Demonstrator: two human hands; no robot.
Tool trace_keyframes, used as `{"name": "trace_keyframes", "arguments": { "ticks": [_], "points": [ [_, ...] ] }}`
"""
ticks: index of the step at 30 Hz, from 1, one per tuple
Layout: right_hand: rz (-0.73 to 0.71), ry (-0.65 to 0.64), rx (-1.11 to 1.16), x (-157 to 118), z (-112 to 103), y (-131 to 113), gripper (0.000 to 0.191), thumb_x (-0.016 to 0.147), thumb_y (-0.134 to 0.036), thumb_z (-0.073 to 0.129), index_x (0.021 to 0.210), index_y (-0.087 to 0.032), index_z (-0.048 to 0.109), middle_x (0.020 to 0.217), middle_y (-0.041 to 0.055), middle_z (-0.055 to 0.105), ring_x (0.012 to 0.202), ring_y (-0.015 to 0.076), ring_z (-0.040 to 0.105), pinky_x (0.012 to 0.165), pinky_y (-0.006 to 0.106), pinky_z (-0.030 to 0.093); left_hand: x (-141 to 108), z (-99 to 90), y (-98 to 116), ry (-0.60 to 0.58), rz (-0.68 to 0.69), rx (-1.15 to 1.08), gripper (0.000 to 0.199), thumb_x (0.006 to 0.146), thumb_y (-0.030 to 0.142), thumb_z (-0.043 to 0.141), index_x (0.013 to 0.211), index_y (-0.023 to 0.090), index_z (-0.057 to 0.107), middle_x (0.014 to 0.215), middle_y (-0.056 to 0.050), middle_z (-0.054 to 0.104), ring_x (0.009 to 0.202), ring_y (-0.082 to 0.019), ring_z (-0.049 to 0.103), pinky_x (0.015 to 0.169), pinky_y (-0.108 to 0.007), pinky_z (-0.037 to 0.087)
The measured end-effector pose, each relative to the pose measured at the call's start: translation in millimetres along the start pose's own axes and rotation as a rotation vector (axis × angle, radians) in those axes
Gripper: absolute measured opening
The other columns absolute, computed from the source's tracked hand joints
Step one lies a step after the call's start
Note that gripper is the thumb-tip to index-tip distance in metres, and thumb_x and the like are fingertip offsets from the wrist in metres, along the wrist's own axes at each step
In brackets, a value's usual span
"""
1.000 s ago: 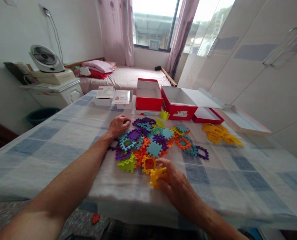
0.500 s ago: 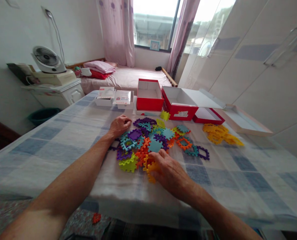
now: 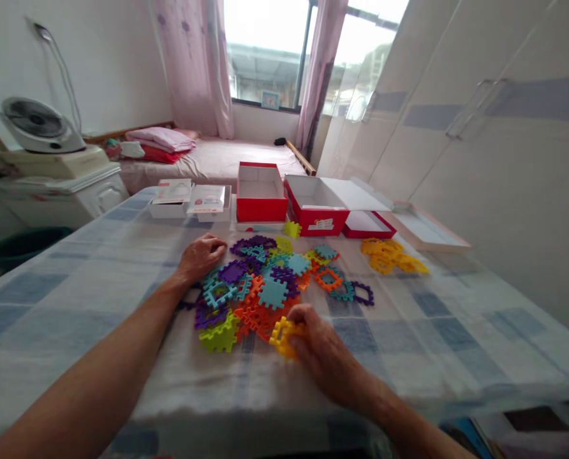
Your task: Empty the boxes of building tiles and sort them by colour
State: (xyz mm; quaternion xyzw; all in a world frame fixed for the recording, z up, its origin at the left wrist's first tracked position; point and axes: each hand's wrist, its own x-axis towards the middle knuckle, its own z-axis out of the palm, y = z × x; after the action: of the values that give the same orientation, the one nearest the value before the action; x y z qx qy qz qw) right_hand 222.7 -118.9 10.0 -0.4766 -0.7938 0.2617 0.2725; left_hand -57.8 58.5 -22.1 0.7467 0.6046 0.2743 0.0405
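My right hand grips yellow interlocking toy pieces with notched edges, just off the near right side of a mixed pile. My left hand rests on the table at the pile's far left, its fingers loosely curled with nothing seen in them. Between the hands lie purple pieces, light blue pieces, orange pieces and lime green pieces, heaped over one another. Farther right, several yellow pieces form a separate heap.
Behind the pile stand a red open box, a second red box, a shallow red tray and a pale lid. Two small white boxes are at the back left. A checked cloth covers the table.
My right hand has drawn the yellow pieces away from the pile toward the near right. My left hand stays beside the pile. The camera view has turned slightly right.
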Motion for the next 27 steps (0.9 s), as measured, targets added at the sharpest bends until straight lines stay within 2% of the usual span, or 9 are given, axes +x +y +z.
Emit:
{"name": "trace_keyframes", "arguments": {
  "ticks": [3, 7, 11, 14, 17, 19, 21, 24, 27],
  "points": [
    [0.144, 0.233, 0.003, 8.6, -32.6, 35.7, 0.019, 0.083, -0.018, 0.039, 0.102, -0.021, 0.043, 0.098, 0.0062, 0.058, 0.089, 0.0179, 0.057, 0.077, 0.031, 0.048, 0.9, -0.3, -1.9, -0.025, -0.004, -0.004, 0.04, 0.079, 0.038, 0.037, 0.091, 0.018, 0.07, 0.103, -0.007, 0.064, 0.088, -0.021, 0.061, 0.083, -0.028, 0.044],
    [0.316, 0.488, -0.14, 36.6, -94.0, 101.4, 0.023, 0.079, -0.024, 0.043, 0.101, -0.017, 0.048, 0.099, 0.0081, 0.059, 0.09, 0.0186, 0.058, 0.082, 0.034, 0.047, 1.6, -1.8, -1.9, -0.053, -0.002, -0.013, 0.042, 0.079, 0.04, 0.037, 0.092, 0.016, 0.069, 0.105, -0.008, 0.063, 0.09, -0.022, 0.061, 0.083, -0.03, 0.044],
    [0.491, 0.564, -0.322, 68.0, -143.7, 149.1, 0.028, 0.077, -0.023, 0.047, 0.104, -0.015, 0.053, 0.106, 0.0102, 0.06, 0.097, 0.0177, 0.057, 0.087, 0.03, 0.044, 1.9, -2.2, -1.7, -0.049, 0.009, -0.01, 0.042, 0.079, 0.04, 0.036, 0.09, 0.017, 0.069, 0.104, -0.009, 0.063, 0.09, -0.022, 0.061, 0.084, -0.031, 0.045],
    [0.612, 0.648, -0.379, 75.4, -167.8, 170.8, 0.035, 0.077, -0.024, 0.05, 0.11, -0.015, 0.054, 0.117, 0.0141, 0.056, 0.112, 0.0239, 0.049, 0.096, 0.039, 0.037, 2.4, -1.5, -2.8, -0.053, 0.002, -0.008, 0.043, 0.078, 0.041, 0.036, 0.09, 0.018, 0.069, 0.105, -0.009, 0.063, 0.09, -0.022, 0.061, 0.084, -0.031, 0.045],
    [0.845, 0.777, -0.421, 64.5, -182.6, 190.7, 0.046, 0.078, -0.03, 0.049, 0.119, -0.01, 0.05, 0.126, 0.0251, 0.047, 0.12, 0.0362, 0.04, 0.094, 0.057, 0.031, 2.6, -0.9, -3.7, -0.047, 0.006, -0.022, 0.042, 0.078, 0.042, 0.037, 0.09, 0.018, 0.069, 0.105, -0.008, 0.064, 0.091, -0.022, 0.061, 0.085, -0.03, 0.045],
    [0.981, 0.817, -0.409, 53.6, -186.9, 203.5, 0.052, 0.078, -0.035, 0.049, 0.12, -0.005, 0.049, 0.122, 0.0313, 0.047, 0.116, 0.0404, 0.043, 0.089, 0.061, 0.033, 2.5, -1.0, -3.3, -0.037, 0.009, -0.028, 0.041, 0.077, 0.043, 0.038, 0.089, 0.019, 0.069, 0.104, -0.007, 0.064, 0.09, -0.021, 0.061, 0.084, -0.029, 0.045],
    [1.028, 0.803, -0.379, 45.7, -186.4, 214.1, 0.051, 0.078, -0.038, 0.049, 0.116, -0.004, 0.052, 0.114, 0.03, 0.053, 0.109, 0.0375, 0.05, 0.085, 0.054, 0.04, 2.3, -1.5, -2.5, -0.028, 0.005, -0.026, 0.04, 0.077, 0.043, 0.038, 0.088, 0.02, 0.069, 0.104, -0.007, 0.064, 0.089, -0.021, 0.061, 0.084, -0.028, 0.045],
    [0.946, 0.76, -0.353, 44.1, -178.6, 222.7, 0.047, 0.081, -0.039, 0.045, 0.115, -0.008, 0.054, 0.11, 0.0213, 0.059, 0.105, 0.0282, 0.055, 0.085, 0.039, 0.044, 1.6, -1.6, -1.7, -0.028, 0.003, -0.025, 0.04, 0.078, 0.042, 0.038, 0.088, 0.02, 0.069, 0.103, -0.007, 0.064, 0.089, -0.02, 0.062, 0.084, -0.028, 0.045],
    [0.849, 0.78, -0.367, 48.8, -170.4, 221.9, 0.047, 0.084, -0.038, 0.039, 0.119, -0.008, 0.051, 0.118, 0.0197, 0.056, 0.111, 0.0253, 0.051, 0.091, 0.035, 0.04, 0.6, -1.4, -1.0, -0.021, 0.004, -0.048, 0.038, 0.078, 0.04, 0.039, 0.088, 0.019, 0.069, 0.1, -0.006, 0.065, 0.088, -0.02, 0.062, 0.084, -0.027, 0.047]
  ]
}}
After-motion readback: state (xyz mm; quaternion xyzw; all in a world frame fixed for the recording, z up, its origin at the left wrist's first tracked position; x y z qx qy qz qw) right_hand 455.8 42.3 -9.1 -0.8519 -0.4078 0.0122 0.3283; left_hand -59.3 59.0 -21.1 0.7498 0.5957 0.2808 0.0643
